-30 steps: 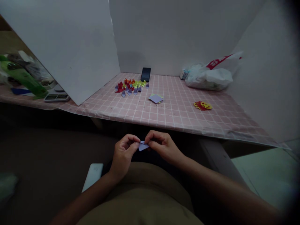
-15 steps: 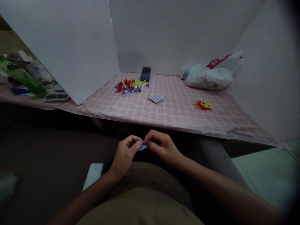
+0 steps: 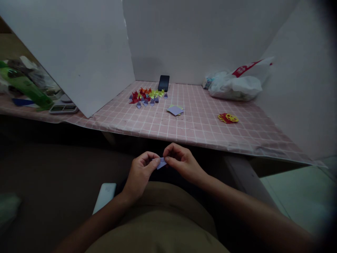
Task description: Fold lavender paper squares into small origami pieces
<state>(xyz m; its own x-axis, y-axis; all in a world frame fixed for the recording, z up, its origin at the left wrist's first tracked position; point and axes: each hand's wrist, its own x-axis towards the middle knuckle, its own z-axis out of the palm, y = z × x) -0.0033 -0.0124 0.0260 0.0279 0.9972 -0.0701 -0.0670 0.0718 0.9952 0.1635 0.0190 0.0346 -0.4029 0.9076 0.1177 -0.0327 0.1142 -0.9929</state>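
Between my two hands, above my lap and in front of the table edge, is a small piece of folded purple paper [image 3: 161, 163]. My left hand [image 3: 143, 171] pinches its left side between thumb and fingers. My right hand [image 3: 183, 162] pinches the right upper edge with thumb and index finger. Fingertips cover parts of the paper, so its full shape is hidden. On the table beyond lies a small stack of square paper [image 3: 175, 110], purple on top with yellow-green below. Farther back left is a cluster of small folded paper pieces [image 3: 147, 96] in red, orange, yellow and purple.
The table has a pink checked cloth [image 3: 195, 130]. On it are a black phone [image 3: 163, 83], red and yellow cut-outs [image 3: 228, 118] and a white plastic bag [image 3: 235, 87]. White panels [image 3: 79, 45] stand around it. A scale [image 3: 64, 108] and green bottle [image 3: 25, 86] lie left; a pale device [image 3: 104, 197] is beside my lap.
My right hand has shifted slightly up, and more of the purple paper shows between my fingertips. My left hand has barely moved.
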